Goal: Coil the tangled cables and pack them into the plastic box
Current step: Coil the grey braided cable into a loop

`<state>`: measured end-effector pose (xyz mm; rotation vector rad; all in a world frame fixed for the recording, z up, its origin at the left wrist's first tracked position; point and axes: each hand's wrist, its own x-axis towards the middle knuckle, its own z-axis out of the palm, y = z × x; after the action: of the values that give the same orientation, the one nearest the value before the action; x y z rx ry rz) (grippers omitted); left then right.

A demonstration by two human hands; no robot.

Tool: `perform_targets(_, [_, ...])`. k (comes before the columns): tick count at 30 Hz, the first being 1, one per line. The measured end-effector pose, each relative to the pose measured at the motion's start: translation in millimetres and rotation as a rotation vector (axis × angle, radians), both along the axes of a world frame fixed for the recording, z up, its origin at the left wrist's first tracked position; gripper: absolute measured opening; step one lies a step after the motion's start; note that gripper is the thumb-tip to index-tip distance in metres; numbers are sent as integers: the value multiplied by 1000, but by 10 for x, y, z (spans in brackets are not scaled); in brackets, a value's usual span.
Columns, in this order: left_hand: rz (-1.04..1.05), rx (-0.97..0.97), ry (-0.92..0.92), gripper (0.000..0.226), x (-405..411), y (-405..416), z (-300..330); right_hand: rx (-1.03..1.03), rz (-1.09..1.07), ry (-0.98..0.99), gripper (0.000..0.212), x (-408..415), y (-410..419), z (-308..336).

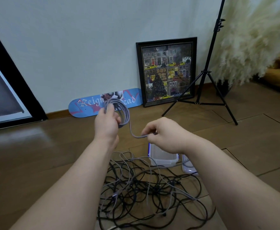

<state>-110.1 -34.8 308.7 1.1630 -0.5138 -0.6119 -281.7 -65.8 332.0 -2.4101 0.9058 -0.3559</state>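
My left hand (107,123) grips a coil of grey braided cable (123,112), held up above the floor in several loops. A short free length runs from the coil down and right to my right hand (162,134), which pinches the cable's end. Below my hands a tangle of black and grey cables (149,188) lies spread on the wooden floor. The clear plastic box (162,159) with blue clips stands open just beyond the tangle, partly hidden under my right wrist. Its lid (188,166) lies to the right of it.
A blue skateboard deck (86,105) and a framed picture (167,70) lean against the wall ahead. A black tripod stand (205,83) rises at the right, beside pampas grass (252,39). A dark-framed glass door (5,90) is at the left.
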Motion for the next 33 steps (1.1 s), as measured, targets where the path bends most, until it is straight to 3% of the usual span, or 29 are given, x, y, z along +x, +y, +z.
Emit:
perform_targets(2, [-75,46,-113,28,-110,-6,-17,114,85,-39,26,46,50,49])
perform_targets(4, [-162,91,-169,29,-236,-16,-23,264,75,-239,22,48,44,57])
perform_targets(6, [-250,104,-139,29,-328,-29,-31,393,10,-470,20,25,-2,45])
perform_targets(8, [-354,102,-82,28,-379,-31,-43,354,-48,-577,19,23,-37,30])
perform_targets(13, [-500,112,-4,31,-431,-25,-70,189,-187,-679,11,57,-111,-78])
perform_targets(16, [-533,172,-63,40,-464,3,-54,122,-314,-710,18,23,-179,-100])
perform_targets(21, [-532,164,-138,44,-483,24,-33,245,-320,-798,12,-18,-247,-112])
perform_targets(27, [-504,155,-160,44,-502,45,-22,212,-334,-863,7,-25,-279,-118])
perform_targets(33, [-456,119,73,43,-492,39,-10,320,-302,-879,17,-14,-285,-214])
